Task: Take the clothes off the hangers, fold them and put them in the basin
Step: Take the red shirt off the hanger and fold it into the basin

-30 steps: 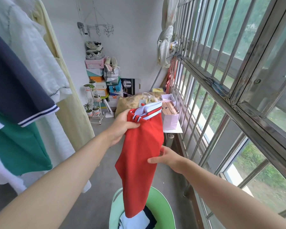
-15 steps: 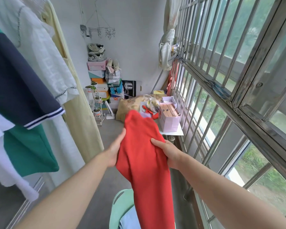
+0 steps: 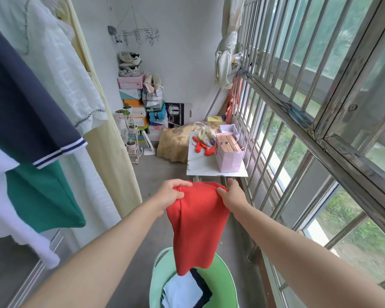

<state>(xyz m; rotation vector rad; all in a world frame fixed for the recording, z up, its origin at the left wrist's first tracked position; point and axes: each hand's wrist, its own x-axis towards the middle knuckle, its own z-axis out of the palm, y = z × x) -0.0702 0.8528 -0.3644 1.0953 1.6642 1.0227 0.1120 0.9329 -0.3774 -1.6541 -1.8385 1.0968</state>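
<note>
A red garment (image 3: 197, 225), folded over, hangs from both hands above the green basin (image 3: 222, 278). My left hand (image 3: 170, 194) pinches its top left corner and my right hand (image 3: 233, 194) pinches its top right corner. The basin stands on the floor at the bottom centre and holds folded light blue and navy clothes (image 3: 185, 292). On the left a navy, green and white shirt (image 3: 25, 138), a white garment (image 3: 62, 70) and a pale yellow garment (image 3: 107, 141) hang; their hangers are out of view.
A barred window (image 3: 298, 121) runs along the right. A small white table (image 3: 207, 167) with a pink paper bag (image 3: 229, 152) stands ahead. Stacked shoe boxes (image 3: 133, 101), a plant rack (image 3: 131, 138) and a tan bundle (image 3: 176, 143) fill the far end.
The red garment went from hanging long by its collar to being folded over and held by two top corners. Both hands dropped lower, closer to the basin.
</note>
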